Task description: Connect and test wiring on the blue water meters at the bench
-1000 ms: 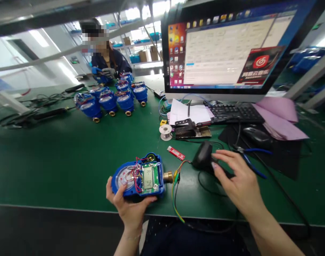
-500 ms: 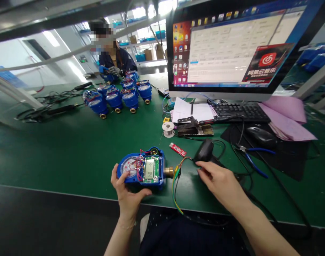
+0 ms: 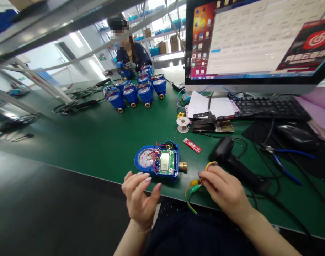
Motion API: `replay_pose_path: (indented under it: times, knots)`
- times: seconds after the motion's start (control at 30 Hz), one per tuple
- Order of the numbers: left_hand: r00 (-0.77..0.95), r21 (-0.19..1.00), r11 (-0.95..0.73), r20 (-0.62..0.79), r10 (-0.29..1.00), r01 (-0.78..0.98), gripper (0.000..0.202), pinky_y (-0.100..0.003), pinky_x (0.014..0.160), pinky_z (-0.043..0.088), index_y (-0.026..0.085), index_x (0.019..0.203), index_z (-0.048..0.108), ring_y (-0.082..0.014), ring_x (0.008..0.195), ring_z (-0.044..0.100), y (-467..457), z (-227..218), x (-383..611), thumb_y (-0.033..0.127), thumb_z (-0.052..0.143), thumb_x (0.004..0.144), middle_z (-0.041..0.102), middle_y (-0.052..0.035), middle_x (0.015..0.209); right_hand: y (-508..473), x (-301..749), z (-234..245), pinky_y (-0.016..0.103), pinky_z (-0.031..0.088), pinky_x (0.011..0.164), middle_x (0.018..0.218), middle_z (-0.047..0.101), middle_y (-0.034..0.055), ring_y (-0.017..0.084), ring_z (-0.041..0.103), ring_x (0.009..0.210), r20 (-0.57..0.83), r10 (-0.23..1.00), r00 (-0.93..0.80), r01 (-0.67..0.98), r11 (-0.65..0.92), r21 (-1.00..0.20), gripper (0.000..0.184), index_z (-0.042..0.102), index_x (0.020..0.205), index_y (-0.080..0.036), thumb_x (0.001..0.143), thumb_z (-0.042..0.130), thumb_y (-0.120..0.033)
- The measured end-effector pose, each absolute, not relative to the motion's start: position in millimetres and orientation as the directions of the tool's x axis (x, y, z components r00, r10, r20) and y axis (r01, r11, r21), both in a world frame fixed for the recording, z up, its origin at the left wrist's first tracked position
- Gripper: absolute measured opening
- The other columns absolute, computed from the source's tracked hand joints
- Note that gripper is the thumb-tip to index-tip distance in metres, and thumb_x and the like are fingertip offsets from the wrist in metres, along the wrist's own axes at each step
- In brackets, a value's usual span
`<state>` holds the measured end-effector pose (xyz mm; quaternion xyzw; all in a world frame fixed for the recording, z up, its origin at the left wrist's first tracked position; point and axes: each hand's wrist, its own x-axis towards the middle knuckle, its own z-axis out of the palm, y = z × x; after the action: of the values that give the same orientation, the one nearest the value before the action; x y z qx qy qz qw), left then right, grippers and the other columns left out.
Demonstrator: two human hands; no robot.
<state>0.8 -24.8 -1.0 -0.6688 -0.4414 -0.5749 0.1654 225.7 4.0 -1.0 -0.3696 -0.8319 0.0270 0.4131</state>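
An open blue water meter (image 3: 157, 161) with a green circuit board, red wires and a brass fitting lies near the front edge of the green bench (image 3: 98, 142). My left hand (image 3: 141, 197) hovers just in front of it, fingers apart, holding nothing. My right hand (image 3: 223, 190) pinches the clip leads (image 3: 193, 186), a bundle of yellow, green and red wires, to the right of the meter. A black barcode scanner (image 3: 232, 160) lies just behind my right hand.
Several blue meters (image 3: 136, 90) stand at the back, where another person works. A monitor (image 3: 258, 42), keyboard (image 3: 269, 106), mouse (image 3: 296, 135), blue-handled pliers (image 3: 285, 156), solder spool (image 3: 183, 123), red lighter (image 3: 192, 145) and papers (image 3: 213, 106) fill the right side.
My left hand has let go of the blue meter and pulled back toward me. My right hand left the scanner and took hold of the clip leads. The view shifted left.
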Motion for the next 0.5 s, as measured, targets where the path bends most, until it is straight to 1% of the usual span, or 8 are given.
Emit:
replay_pose_path:
  times: [0.03, 0.1, 0.13, 0.2, 0.27, 0.33, 0.4, 0.5]
  knots:
    - [0.008, 0.248, -0.567, 0.912, 0.41, 0.785, 0.038, -0.043, 0.095, 0.039, 0.014, 0.102, 0.056, -0.0178, 0.09, 0.057, -25.0, 3.0, 6.2, 0.006, 0.073, 0.069, 0.062, -0.0048, 0.092, -3.5, 224.3, 6.5, 0.024, 0.045, 0.075, 0.088, 0.058, 0.0063, 0.013, 0.055, 0.082, 0.703, 0.593, -0.392, 0.526, 0.771, -0.358, 0.015, 0.056, 0.097, -0.013, 0.085, 0.05, -0.007]
    - [0.114, 0.203, -0.613, 0.892, 0.437, 0.764, 0.031, -0.042, 0.094, 0.039, 0.014, 0.097, 0.058, -0.0169, 0.087, 0.057, -24.9, 11.2, 17.8, 0.009, 0.073, 0.071, 0.064, -0.0036, 0.087, -15.9, 216.8, 21.6, 0.024, 0.045, 0.073, 0.086, 0.059, 0.0061, 0.014, 0.054, 0.081, 0.713, 0.536, -0.451, 0.411, 0.834, -0.368, 0.014, 0.058, 0.095, -0.013, 0.087, 0.047, -0.008]
    - [0.153, 0.203, -0.644, 0.879, 0.452, 0.738, 0.025, -0.041, 0.094, 0.038, 0.014, 0.096, 0.06, -0.0161, 0.086, 0.057, -24.8, 15.1, 22.9, 0.011, 0.071, 0.074, 0.064, -0.0027, 0.086, -20.3, 211.6, 28.0, 0.024, 0.044, 0.07, 0.083, 0.059, 0.0057, 0.014, 0.054, 0.079, 0.701, 0.515, -0.493, 0.35, 0.855, -0.382, 0.015, 0.058, 0.092, -0.013, 0.089, 0.044, -0.01]
    - [0.21, 0.238, -0.705, 0.848, 0.486, 0.668, 0.014, -0.04, 0.093, 0.037, 0.017, 0.094, 0.062, -0.0143, 0.083, 0.056, -24.8, 21.5, 29.8, 0.012, 0.063, 0.081, 0.065, -0.0007, 0.084, -25.3, 200.6, 37.0, 0.025, 0.042, 0.063, 0.076, 0.058, 0.0044, 0.013, 0.052, 0.07, 0.669, 0.476, -0.571, 0.242, 0.876, -0.417, 0.023, 0.06, 0.088, -0.013, 0.092, 0.038, -0.013]
    - [0.245, 0.279, -0.743, 0.825, 0.51, 0.608, 0.012, -0.039, 0.091, 0.036, 0.018, 0.092, 0.064, -0.0131, 0.081, 0.055, -25.2, 25.5, 31.7, 0.013, 0.054, 0.087, 0.064, 0.0003, 0.081, -26.2, 191.3, 41.4, 0.025, 0.039, 0.056, 0.07, 0.057, 0.0033, 0.012, 0.049, 0.062, 0.644, 0.443, -0.623, 0.165, 0.88, -0.446, 0.029, 0.061, 0.085, -0.013, 0.093, 0.033, -0.014]
    - [0.242, 0.311, -0.751, 0.815, 0.526, 0.583, 0.015, -0.039, 0.089, 0.037, 0.017, 0.091, 0.065, -0.0132, 0.08, 0.055, -25.8, 27.4, 30.1, 0.014, 0.05, 0.09, 0.064, 0.0, 0.08, -24.7, 185.2, 43.6, 0.025, 0.037, 0.052, 0.067, 0.056, 0.0029, 0.012, 0.047, 0.058, 0.641, 0.423, -0.641, 0.139, 0.885, -0.445, 0.033, 0.061, 0.085, -0.013, 0.094, 0.029, -0.013]
    - [0.189, 0.352, -0.73, 0.817, 0.545, 0.586, 0.015, -0.041, 0.088, 0.037, 0.016, 0.089, 0.065, -0.0139, 0.08, 0.056, -25.9, 28.0, 26.6, 0.014, 0.05, 0.089, 0.064, -0.0008, 0.081, -22.8, 182.7, 45.8, 0.026, 0.039, 0.053, 0.071, 0.059, 0.0037, 0.012, 0.05, 0.06, 0.648, 0.407, -0.644, 0.159, 0.9, -0.407, 0.034, 0.06, 0.092, -0.013, 0.095, 0.027, -0.015]
    - [0.1, 0.404, -0.696, 0.821, 0.562, 0.593, 0.011, -0.041, 0.083, 0.041, 0.015, 0.086, 0.065, -0.0141, 0.077, 0.057, -24.3, 28.8, 19.4, 0.009, 0.057, 0.084, 0.065, -0.0013, 0.082, -21.5, 185.6, 48.6, 0.026, 0.043, 0.058, 0.074, 0.063, 0.0028, 0.012, 0.056, 0.064, 0.727, 0.385, -0.569, 0.208, 0.922, -0.326, 0.031, 0.057, 0.101, -0.014, 0.095, 0.026, -0.015]
